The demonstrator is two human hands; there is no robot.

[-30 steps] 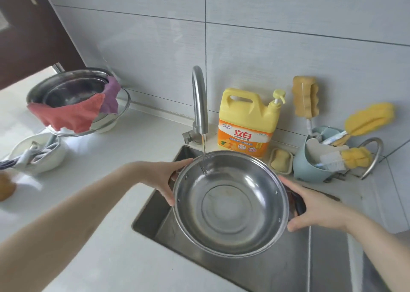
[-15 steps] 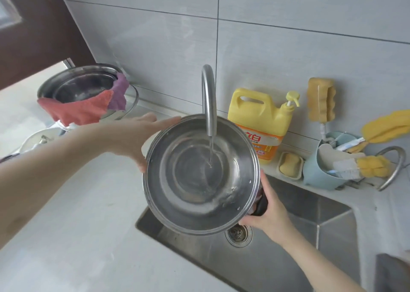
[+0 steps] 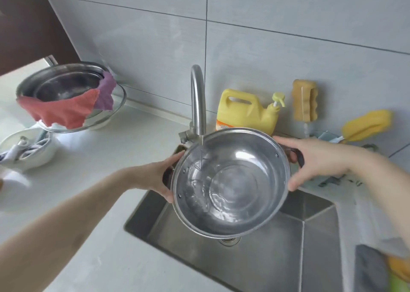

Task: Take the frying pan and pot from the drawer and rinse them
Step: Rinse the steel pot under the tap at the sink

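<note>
1. Holding a stainless steel pot (image 3: 230,183) over the sink (image 3: 277,258), the person is gripping it from both sides, with its opening facing up toward the camera.
2. The left hand (image 3: 159,176) is grasping the pot's dark left handle, fingers curled round it beneath the rim.
3. The right hand (image 3: 315,161) is grasping the dark right handle, its thumb lying against the outside of the rim.
4. A thin stream of water is running from the curved faucet (image 3: 197,101) into the left part of the pot, and water is pooling and rippling across its bottom.
5. The drain is showing just below the pot's lower edge.
6. A yellow dish soap jug (image 3: 246,112) with a pump is standing on the bench (image 3: 93,180) behind the pot, against the tiled wall.
7. To the right, a tan sponge (image 3: 305,101) is hanging on the wall and a yellow sponge brush (image 3: 366,123) is sticking out of a pale blue holder.
8. At far left, a metal bowl (image 3: 64,85) is sitting in a glass dish, with a red cloth (image 3: 62,109) and a purple cloth (image 3: 106,94) draped over its rim.
</note>
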